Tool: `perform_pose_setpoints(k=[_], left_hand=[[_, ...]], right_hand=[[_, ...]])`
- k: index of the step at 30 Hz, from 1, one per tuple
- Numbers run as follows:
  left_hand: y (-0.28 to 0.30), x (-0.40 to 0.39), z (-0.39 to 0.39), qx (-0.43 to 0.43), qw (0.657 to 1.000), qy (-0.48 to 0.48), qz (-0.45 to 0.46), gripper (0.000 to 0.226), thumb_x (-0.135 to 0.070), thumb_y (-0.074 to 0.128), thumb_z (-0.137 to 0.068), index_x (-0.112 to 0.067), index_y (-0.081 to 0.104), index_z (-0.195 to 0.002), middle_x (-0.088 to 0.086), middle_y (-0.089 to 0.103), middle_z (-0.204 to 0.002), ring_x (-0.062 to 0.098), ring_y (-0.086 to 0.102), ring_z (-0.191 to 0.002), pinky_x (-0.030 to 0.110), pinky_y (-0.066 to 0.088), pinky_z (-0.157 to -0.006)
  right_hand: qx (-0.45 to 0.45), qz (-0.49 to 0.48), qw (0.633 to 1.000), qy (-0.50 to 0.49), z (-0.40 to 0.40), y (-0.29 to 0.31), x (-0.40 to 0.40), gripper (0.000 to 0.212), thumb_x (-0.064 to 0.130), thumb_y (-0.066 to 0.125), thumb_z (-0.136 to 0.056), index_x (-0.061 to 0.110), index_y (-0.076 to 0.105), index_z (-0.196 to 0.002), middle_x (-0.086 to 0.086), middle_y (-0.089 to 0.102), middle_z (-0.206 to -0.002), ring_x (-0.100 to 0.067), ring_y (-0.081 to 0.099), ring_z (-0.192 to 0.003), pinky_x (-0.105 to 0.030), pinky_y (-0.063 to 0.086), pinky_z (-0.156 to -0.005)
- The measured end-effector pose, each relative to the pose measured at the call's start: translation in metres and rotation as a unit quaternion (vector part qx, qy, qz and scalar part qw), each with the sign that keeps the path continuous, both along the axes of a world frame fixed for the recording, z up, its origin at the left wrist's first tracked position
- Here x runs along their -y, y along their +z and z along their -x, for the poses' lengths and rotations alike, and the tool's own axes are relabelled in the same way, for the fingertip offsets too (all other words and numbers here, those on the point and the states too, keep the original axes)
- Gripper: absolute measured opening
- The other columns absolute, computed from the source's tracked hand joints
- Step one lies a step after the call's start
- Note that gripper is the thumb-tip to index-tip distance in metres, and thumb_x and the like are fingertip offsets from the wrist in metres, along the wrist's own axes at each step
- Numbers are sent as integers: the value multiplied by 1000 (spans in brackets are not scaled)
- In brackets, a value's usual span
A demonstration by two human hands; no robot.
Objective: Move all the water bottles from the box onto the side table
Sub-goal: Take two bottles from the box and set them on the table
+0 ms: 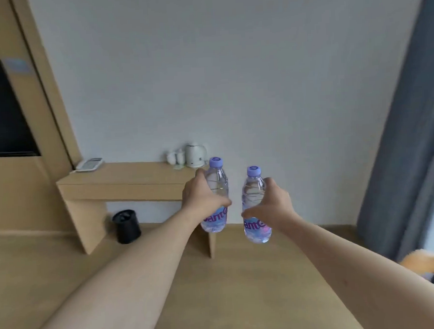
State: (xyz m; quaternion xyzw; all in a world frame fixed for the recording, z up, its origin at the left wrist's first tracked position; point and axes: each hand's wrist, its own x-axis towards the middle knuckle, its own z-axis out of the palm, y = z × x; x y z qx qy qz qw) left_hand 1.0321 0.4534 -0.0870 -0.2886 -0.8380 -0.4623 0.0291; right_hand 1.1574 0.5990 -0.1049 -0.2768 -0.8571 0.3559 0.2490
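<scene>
I hold two clear water bottles with purple caps and blue-purple labels, both upright in the air in front of me. My left hand [202, 197] grips the left bottle [216, 189] around its middle. My right hand [273, 201] grips the right bottle [254, 205] the same way. Both arms reach forward toward a light wooden side table [126, 180] against the grey wall, still some distance ahead. The box is not in view.
On the table stand a white telephone [89, 164] at the left and a white kettle [195, 154] with small cups [175, 156] at the right. A black waste bin [126, 225] sits under it. A dark screen [4, 110] hangs left, a grey curtain [405, 129] right.
</scene>
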Motion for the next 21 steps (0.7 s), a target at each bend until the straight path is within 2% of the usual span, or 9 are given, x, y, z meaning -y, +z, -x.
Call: perform_pose_setpoints(k=[2, 5, 9, 13, 17, 21], left_hand=[[11, 8, 48, -3, 1000, 28, 4, 87, -40, 90, -40, -30, 49, -116, -9, 63, -103, 16, 63, -92, 26, 51, -69], [27, 23, 110, -2, 998, 65, -3, 79, -40, 86, -39, -29, 49, -107, -12, 62, -95, 10, 63, -83, 22, 47, -57], [35, 49, 189, 0, 993, 121, -13, 76, -39, 88, -42, -30, 50, -108, -13, 63, -97, 9, 65, -85, 29, 57, -69], [30, 75, 262, 6, 987, 161, -11, 75, -35, 90, -44, -24, 51, -106, -7, 66, -100, 17, 66, -89, 38, 60, -76], [20, 102, 338, 9, 985, 169, -7, 74, -34, 91, -45, -23, 51, -107, -5, 66, -102, 18, 66, -91, 40, 60, -77], [14, 130, 428, -1, 986, 166, -9, 74, -35, 90, -45, -25, 51, -107, -7, 66, -99, 16, 66, -89, 39, 60, -76]], right_hand=[[0, -9, 999, 33, 58, 3, 1, 76, 36, 89, -45, 27, 42, -104, 15, 53, -83, -20, 59, -84, -26, 41, -61], [-4, -11, 998, 67, 134, 11, 3, 76, 34, 91, -46, 26, 41, -103, 11, 54, -85, -18, 59, -81, -25, 39, -58], [-15, -6, 993, 115, 236, 21, 16, 80, 33, 94, -45, 26, 41, -105, 16, 50, -84, -17, 54, -83, -25, 39, -63], [-10, -4, 987, 161, 325, 16, 41, 85, 38, 93, -42, 24, 45, -110, 10, 57, -97, -18, 57, -87, -28, 43, -69], [7, -17, 982, 189, 410, 5, 72, 80, 41, 91, -41, 26, 43, -103, 14, 54, -91, -16, 56, -84, -27, 40, -62], [14, -35, 980, 194, 500, -2, 106, 82, 39, 91, -42, 24, 42, -105, 17, 52, -84, -17, 57, -83, -30, 45, -67]])
